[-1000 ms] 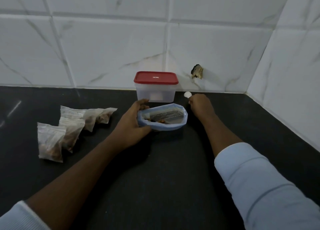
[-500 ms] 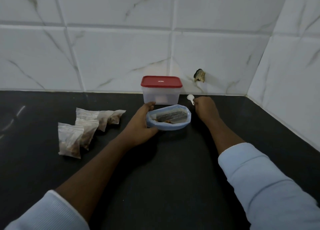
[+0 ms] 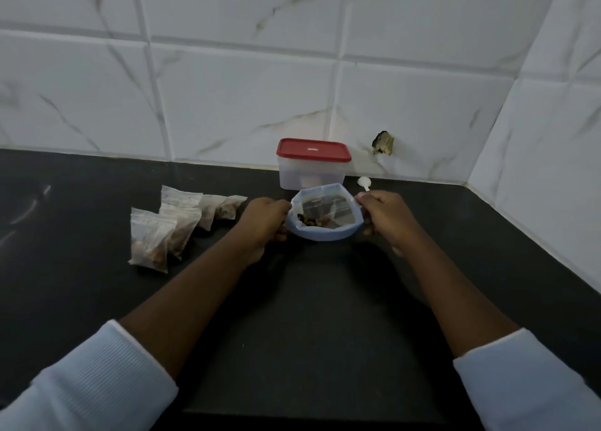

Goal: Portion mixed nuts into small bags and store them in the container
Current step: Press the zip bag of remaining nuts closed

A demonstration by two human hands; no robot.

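Where the white tiled wall (image 3: 244, 99) meets the black desk (image 3: 309, 317), several small filled bags (image 3: 169, 232) lie clustered well left of the red-lidded container (image 3: 313, 174), which stands closed against the wall. Just in front of the container sits the open, blue-rimmed nut pouch (image 3: 325, 234), with a few nuts (image 3: 312, 222) showing inside. The left hand (image 3: 265, 222), at the container's near left, grips the pouch's left rim. The right hand (image 3: 387, 217), at the container's near right, curls around the handle of a white scoop (image 3: 363, 182), its fingers touching the pouch's right rim. The scoop's bowl pokes up just right of the container. Further right, a chipped hole (image 3: 383, 143) marks the wall.
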